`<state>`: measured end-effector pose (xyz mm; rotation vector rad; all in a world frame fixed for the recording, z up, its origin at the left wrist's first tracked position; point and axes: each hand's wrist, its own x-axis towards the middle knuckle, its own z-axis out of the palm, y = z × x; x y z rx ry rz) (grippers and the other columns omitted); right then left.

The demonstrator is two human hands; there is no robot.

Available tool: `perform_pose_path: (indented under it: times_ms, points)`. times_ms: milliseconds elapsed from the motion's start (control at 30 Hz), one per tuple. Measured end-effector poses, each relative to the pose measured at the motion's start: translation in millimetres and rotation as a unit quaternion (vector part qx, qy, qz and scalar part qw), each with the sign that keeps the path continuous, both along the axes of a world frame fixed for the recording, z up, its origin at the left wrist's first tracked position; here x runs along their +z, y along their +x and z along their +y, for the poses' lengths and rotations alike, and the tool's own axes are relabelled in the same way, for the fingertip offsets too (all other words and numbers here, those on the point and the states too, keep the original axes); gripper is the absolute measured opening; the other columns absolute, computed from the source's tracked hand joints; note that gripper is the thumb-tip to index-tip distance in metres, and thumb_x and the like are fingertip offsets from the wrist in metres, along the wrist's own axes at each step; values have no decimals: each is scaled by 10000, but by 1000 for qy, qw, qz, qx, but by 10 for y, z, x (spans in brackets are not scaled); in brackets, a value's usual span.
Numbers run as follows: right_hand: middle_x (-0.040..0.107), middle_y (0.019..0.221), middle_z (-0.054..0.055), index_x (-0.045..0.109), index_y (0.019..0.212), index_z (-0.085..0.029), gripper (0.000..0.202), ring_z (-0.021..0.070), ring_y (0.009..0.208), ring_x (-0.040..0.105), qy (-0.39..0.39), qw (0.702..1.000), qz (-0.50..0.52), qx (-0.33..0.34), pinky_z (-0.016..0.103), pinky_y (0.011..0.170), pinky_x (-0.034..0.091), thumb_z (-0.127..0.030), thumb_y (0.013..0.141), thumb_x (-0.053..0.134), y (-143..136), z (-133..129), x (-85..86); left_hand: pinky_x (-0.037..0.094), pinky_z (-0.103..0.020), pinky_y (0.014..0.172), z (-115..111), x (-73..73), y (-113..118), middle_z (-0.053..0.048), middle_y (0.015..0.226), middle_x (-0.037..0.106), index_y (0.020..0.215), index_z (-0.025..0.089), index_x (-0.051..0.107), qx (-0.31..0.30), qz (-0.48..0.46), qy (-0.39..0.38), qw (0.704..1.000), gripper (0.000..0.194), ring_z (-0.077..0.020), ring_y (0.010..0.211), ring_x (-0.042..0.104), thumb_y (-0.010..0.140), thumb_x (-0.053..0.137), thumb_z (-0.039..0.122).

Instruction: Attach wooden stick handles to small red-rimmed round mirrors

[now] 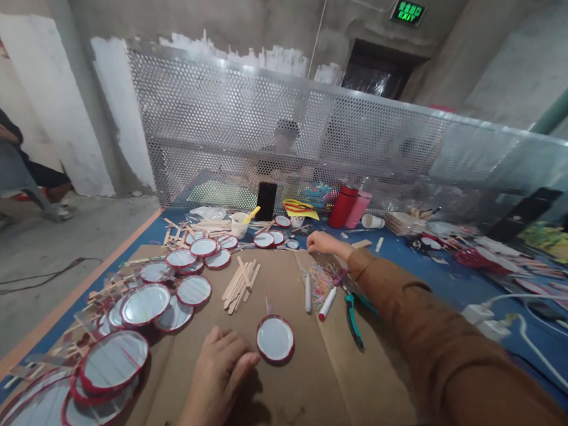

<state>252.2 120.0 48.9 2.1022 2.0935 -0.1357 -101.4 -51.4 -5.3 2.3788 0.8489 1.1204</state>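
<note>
My left hand (pixel 219 371) rests on the cardboard sheet (pixel 320 384) with its fingers curled under and nothing visible in it. Just right of its thumb lies a round white disc with a red rim (pixel 275 339), a short stick poking out of its top. My right hand (pixel 324 243) is stretched to the far edge of the cardboard, fingers closed; whatever they hold is hidden. Nearby are a heap of small coloured rubber bands (pixel 325 277), two white markers (pixel 327 304) and teal-handled pliers (pixel 353 318). Wooden craft sticks (pixel 241 284) lie in a loose pile mid-sheet.
Many red-rimmed discs (pixel 146 304) overlap along the left side. Behind them stand a paper cup (pixel 239 225), a black box-like object (pixel 266 201), a red bottle (pixel 343 206) and a pink one (pixel 359 210). A perforated metal screen (pixel 222 124) crosses behind the blue table. White cables (pixel 523 333) run at right.
</note>
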Motion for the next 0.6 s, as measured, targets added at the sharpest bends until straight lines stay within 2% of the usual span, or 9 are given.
perform_pose_path:
  times_ms: [100,233,333,467,600]
  points:
    - [713,904,70,720,845,-179,174,172,831,647,25,1000,-16,-8,195,651,416,-180,716,603,-81,8,-79,327,-282,617,-3,3,7,-12,587,584,618,187,535,10,-1,-2,1000,470,-147,596,470,944,287,417]
    - [685,988,154,705,878,-139,208,223,926,630,73,997,-30,-21,243,708,416,-121,742,549,-108,28,-132,330,-290,628,-12,7,11,-24,601,587,613,188,539,14,11,-15,1000,504,-154,615,474,943,255,442]
    - [682,989,142,697,896,-135,229,209,927,623,100,995,-16,-17,234,708,404,-111,765,510,-107,18,-113,325,-291,628,-16,16,17,-27,601,585,615,184,537,17,15,-13,1000,515,-153,616,472,945,241,446]
    - [700,889,77,699,855,-139,196,163,805,622,95,994,35,45,202,642,386,-158,772,522,-280,19,-66,312,-294,624,-16,20,34,-26,587,579,618,175,543,17,14,7,1000,532,-144,594,468,948,224,443]
    - [702,869,36,699,860,-159,180,135,770,606,79,984,85,137,188,648,379,-213,791,541,-691,67,-71,304,-302,637,-17,12,46,-30,594,581,624,169,564,34,8,-3,999,567,-143,598,473,946,202,462]
